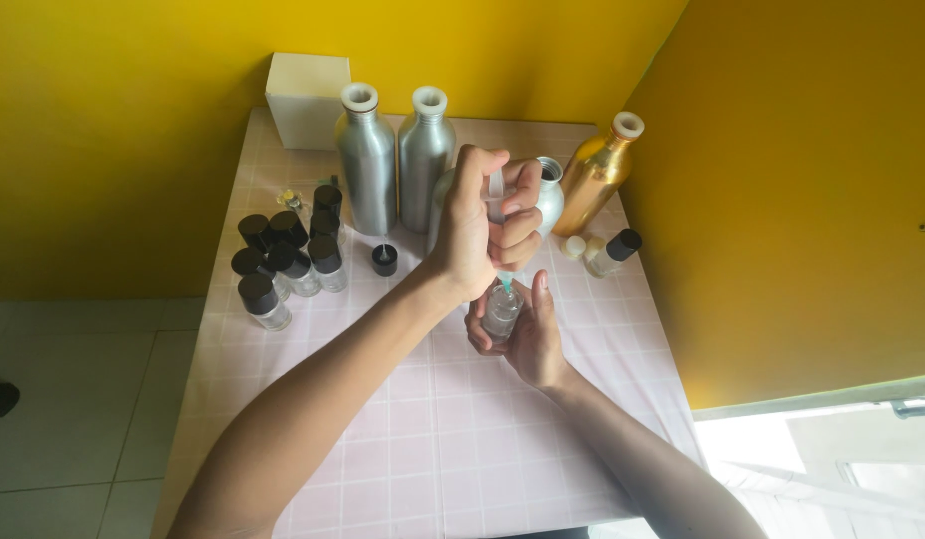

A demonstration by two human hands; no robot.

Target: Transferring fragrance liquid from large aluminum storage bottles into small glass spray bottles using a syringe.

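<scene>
My left hand (pixel 474 225) is closed around a clear syringe (pixel 496 196) held upright, its teal tip (pixel 505 284) pointing down. Just below it, my right hand (pixel 530 339) cups a small clear glass vial (pixel 502 310) with no cap on, and the syringe tip is at the vial's mouth. Both hands hover over a table with a pink checked cloth (pixel 432 429). An open silver bottle (pixel 550 192) stands right behind my left hand, partly hidden by it.
Two tall silver bottles (pixel 367 160) (pixel 425 150) and a gold bottle (pixel 595 176) stand at the back, with a white box (pixel 306 100) in the corner. Several black-capped small vials (pixel 283 262) cluster at left, a loose black cap (pixel 384 260) beside them. Another capped vial (pixel 614 252) lies at right. Yellow walls enclose the table.
</scene>
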